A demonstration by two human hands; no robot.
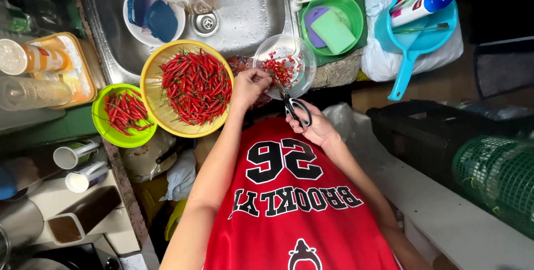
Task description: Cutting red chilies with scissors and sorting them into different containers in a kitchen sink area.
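Steel scissors (pixel 293 107) gripped by right hand (pixel 315 127) | left hand (pixel 250 84) pinching chilli over clear round bowl (pixel 300 53)

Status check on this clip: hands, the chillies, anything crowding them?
Left hand pinching a chilli over the clear bowl. Right hand gripping black-handled scissors, blades at the bowl. Yellow basket of chillies touches the left hand.

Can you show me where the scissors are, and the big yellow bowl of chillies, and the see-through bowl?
scissors (pixel 297 111): head view, on the black handles.
yellow colander (pixel 151 78): head view, on its bare left rim.
clear bowl (pixel 303 53): head view, on its right inner wall.
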